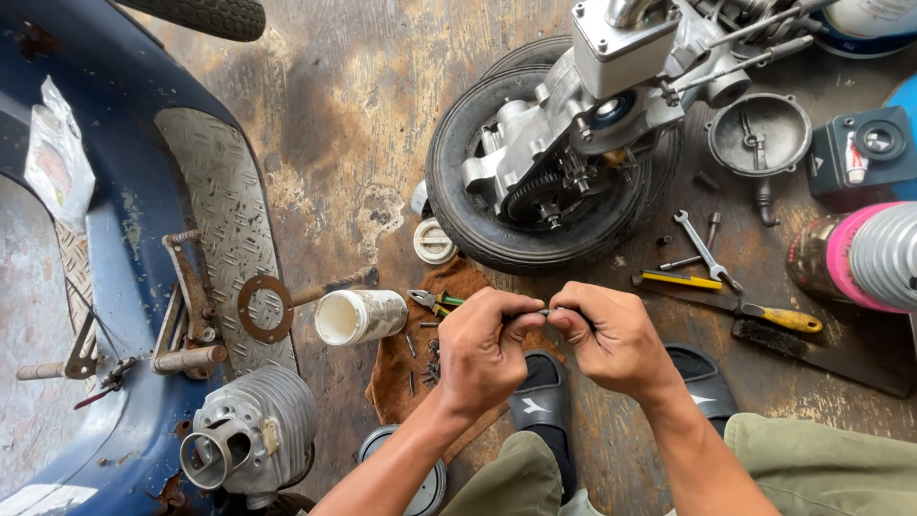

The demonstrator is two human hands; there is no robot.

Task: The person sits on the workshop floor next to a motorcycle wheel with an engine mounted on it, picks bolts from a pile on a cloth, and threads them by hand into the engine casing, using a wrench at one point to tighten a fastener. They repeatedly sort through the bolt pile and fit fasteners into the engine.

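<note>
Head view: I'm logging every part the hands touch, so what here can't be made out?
- Small dark part pinched between left hand and right hand: mostly covered by the fingers, kind unclear.
- Pliers on the brown rag: handles run behind the left hand.
- Screws on the rag: too small to count.
- Round tin: cut off by the bottom edge and covered by the left forearm.

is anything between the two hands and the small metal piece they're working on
No. The left hand and right hand both pinch the small dark metal piece directly at their fingertips, held in the air above the brown rag. Nothing visible sits between either grip and it.
</note>
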